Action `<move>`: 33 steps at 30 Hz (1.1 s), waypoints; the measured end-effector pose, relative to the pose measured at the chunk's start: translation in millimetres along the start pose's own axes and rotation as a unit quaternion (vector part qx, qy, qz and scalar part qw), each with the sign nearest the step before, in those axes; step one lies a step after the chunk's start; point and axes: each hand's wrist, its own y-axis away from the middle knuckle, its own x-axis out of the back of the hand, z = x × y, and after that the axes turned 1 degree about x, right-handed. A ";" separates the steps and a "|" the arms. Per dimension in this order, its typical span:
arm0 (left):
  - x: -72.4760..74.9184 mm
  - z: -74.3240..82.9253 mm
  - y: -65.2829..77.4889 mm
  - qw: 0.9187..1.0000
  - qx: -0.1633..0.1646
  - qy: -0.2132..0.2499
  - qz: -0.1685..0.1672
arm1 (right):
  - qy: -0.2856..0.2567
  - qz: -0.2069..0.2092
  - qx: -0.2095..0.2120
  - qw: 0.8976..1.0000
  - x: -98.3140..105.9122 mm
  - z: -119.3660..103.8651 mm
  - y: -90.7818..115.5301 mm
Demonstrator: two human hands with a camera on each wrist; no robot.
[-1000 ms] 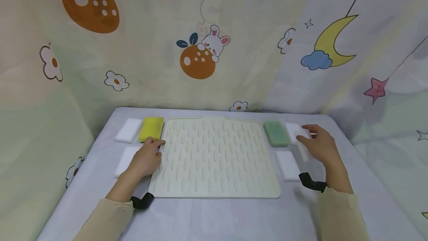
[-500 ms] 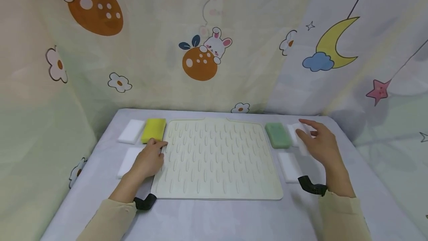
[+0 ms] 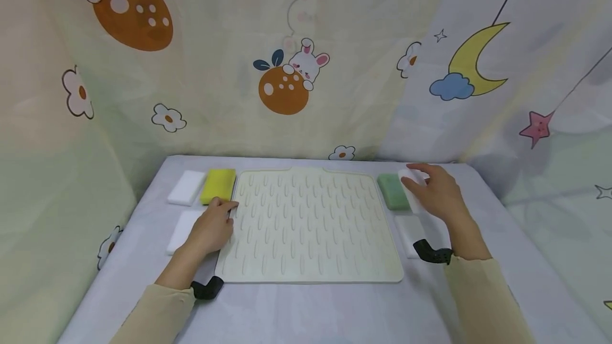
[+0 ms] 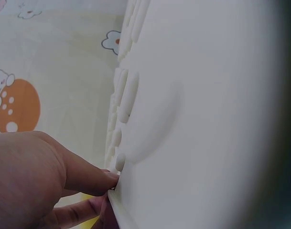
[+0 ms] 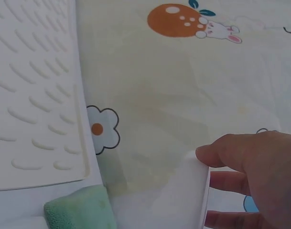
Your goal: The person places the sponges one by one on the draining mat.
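A large cream-white mat (image 3: 311,227) with rows of raised oval ridges lies in the middle of the table. At its left edge my left hand (image 3: 210,227) pinches the rim between thumb and fingers, seen close up in the left wrist view. My right hand (image 3: 442,195) grips a thin white sponge block (image 5: 171,205) by its edges, thumb on one side, fingers on the other. In the head view that block overlaps the right side of a green sponge (image 3: 391,194). Another white block (image 3: 406,232) lies below it, partly behind the right wrist strap.
A yellow sponge (image 3: 219,185) lies by the mat's upper left, above my left hand. Beside it are a white block (image 3: 186,187) and a nearer one (image 3: 183,230) partly behind the left arm. A printed curtain (image 3: 215,68) hangs behind the table.
My right hand has carried the white sponge block leftward and slightly away from me, up to the green sponge. The left hand stays at the mat's edge.
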 end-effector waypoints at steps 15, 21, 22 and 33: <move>-2.9 1.2 1.2 1.000 0.000 0.008 0.008 | 0.032 -0.084 -0.014 0.996 -26.4 -9.3 -31.6; -1.3 1.6 1.6 1.000 0.001 0.004 0.012 | 0.036 -0.089 -0.003 0.995 -34.1 -19.1 -38.8; -0.9 1.6 1.8 1.000 0.001 0.003 0.012 | 0.038 -0.090 -0.001 0.995 -35.4 -20.7 -40.2; -2.0 0.3 0.9 1.000 -0.001 0.003 0.011 | 0.036 -0.108 0.003 0.994 -53.4 -35.5 -54.9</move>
